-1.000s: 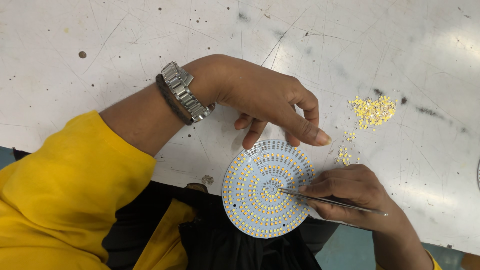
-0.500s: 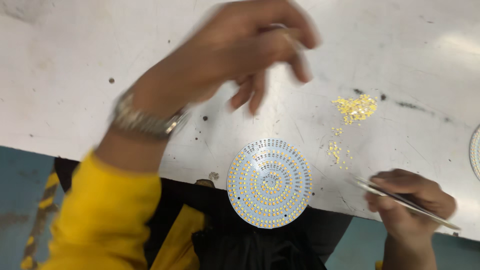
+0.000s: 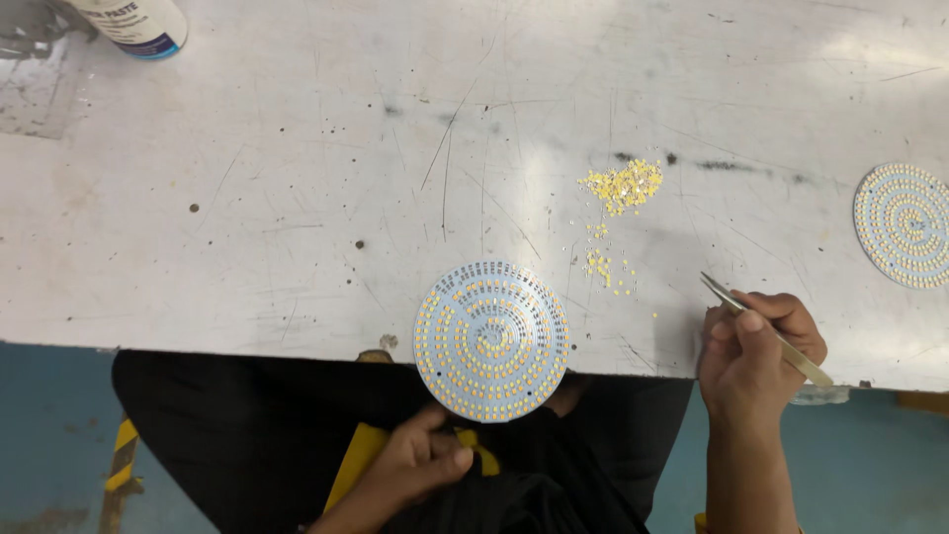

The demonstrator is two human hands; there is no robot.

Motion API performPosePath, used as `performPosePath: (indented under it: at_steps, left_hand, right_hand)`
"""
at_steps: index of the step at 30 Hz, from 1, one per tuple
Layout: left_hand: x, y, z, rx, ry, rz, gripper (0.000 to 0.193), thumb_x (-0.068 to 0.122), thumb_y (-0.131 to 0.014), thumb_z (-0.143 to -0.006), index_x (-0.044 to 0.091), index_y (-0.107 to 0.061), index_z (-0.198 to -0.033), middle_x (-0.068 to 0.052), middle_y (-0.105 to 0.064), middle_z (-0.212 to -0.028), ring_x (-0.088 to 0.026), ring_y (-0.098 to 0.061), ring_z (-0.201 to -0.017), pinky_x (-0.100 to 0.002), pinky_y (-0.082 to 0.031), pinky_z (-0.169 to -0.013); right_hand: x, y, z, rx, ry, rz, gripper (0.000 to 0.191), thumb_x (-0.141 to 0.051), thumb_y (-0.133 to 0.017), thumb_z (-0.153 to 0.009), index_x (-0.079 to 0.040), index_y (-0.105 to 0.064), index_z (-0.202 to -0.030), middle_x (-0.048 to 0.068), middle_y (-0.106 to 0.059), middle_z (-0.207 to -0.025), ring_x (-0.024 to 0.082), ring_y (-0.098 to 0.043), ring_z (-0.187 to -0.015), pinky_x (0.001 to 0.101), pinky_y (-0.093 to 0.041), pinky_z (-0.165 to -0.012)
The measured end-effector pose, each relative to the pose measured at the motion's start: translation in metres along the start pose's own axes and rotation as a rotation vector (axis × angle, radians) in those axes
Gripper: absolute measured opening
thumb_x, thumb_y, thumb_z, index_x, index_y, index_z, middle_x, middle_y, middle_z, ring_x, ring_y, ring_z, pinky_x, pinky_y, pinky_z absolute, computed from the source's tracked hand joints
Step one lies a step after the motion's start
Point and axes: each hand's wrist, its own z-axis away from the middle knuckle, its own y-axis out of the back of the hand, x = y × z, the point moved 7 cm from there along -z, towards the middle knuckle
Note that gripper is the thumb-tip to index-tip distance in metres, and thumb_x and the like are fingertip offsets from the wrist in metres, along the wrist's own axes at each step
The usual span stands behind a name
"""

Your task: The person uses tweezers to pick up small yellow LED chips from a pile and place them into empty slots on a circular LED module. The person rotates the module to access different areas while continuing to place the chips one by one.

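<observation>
Bare forearms; perhaps yellow clothing.

Scratched white worktable [image 3: 297, 198] as landmark. White container with blue base band [image 3: 133, 22] at table's far left corner. Second round LED board [image 3: 902, 225] at table's right edge. Blue floor [image 3: 49, 425] below table's near edge.

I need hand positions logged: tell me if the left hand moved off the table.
Yes. The left hand dropped from above the round board to the lap, below the table edge.

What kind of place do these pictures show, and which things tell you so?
Probably an electronics assembly bench. A round LED board overhangs the scratched grey table, loose yellow chips lie heaped nearby, and the right hand holds tweezers. A second board lies aside.
</observation>
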Motion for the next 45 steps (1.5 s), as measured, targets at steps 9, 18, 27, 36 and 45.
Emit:
performPosePath:
  at_steps: [9, 18, 27, 36, 45]
  left_hand:
    - [0.11, -0.018, 0.033, 0.218, -0.072, -0.156, 0.062, 0.036, -0.068, -0.088, 0.007, -0.048, -0.14, -0.008, -0.068, -0.07, -0.008, -0.047, -0.037, -0.022, -0.036, -0.036]
    - [0.198, -0.006, 0.018, 0.427, 0.088, -0.687, 0.067, 0.063, -0.049, -0.085, 0.009, -0.055, -0.125, -0.011, -0.072, -0.062, -0.012, -0.055, -0.033, -0.024, -0.04, -0.034]
    - [0.267, -0.005, 0.025, 0.621, -0.016, -1.238, 0.058, 0.058, -0.067, -0.087, 0.002, -0.074, -0.078, -0.014, -0.064, -0.052, -0.019, -0.055, -0.043, -0.033, -0.041, -0.046]
    - [0.373, -0.038, -0.004, 0.235, -0.844, -1.275, 0.043, 0.048, -0.071, -0.091, 0.006, -0.071, -0.083, -0.005, -0.071, -0.067, -0.014, -0.065, -0.055, -0.029, -0.05, -0.053]
    - [0.373, 0.028, -0.116, 0.074, -0.261, -1.162, 0.055, 0.058, -0.064, -0.084, 0.005, -0.069, -0.096, -0.01, -0.076, -0.075, -0.016, -0.068, -0.047, -0.03, -0.047, -0.045]
  right_hand:
    - [0.001, 0.003, 0.002, 0.05, -0.017, -0.01, 0.008, 0.004, -0.06, -0.103, 0.009, -0.063, -0.097, 0.014, -0.066, -0.083, 0.012, -0.056, -0.064, 0.0254, -0.042, -0.06]
    - [0.007, 0.003, -0.001, 0.026, -0.039, 0.025, 0.006, 0.007, -0.06, -0.103, 0.011, -0.064, -0.103, 0.016, -0.067, -0.087, 0.014, -0.058, -0.066, 0.0264, -0.046, -0.064]
    - [0.007, -0.006, -0.002, 0.04, -0.069, 0.277, 0.008, 0.004, -0.062, -0.103, 0.011, -0.065, -0.105, 0.014, -0.066, -0.083, 0.012, -0.059, -0.068, 0.0229, -0.047, -0.063]
    - [-0.002, -0.083, 0.024, -0.059, 0.248, 0.921, 0.019, 0.0, -0.073, -0.096, 0.009, -0.066, -0.112, 0.013, -0.072, -0.097, 0.014, -0.07, -0.089, 0.0244, -0.056, -0.083]
    - [-0.006, -0.127, 0.028, 0.015, 0.258, 0.934, 0.02, 0.002, -0.066, -0.1, 0.007, -0.061, -0.118, 0.014, -0.07, -0.1, 0.016, -0.071, -0.094, 0.0278, -0.057, -0.087]
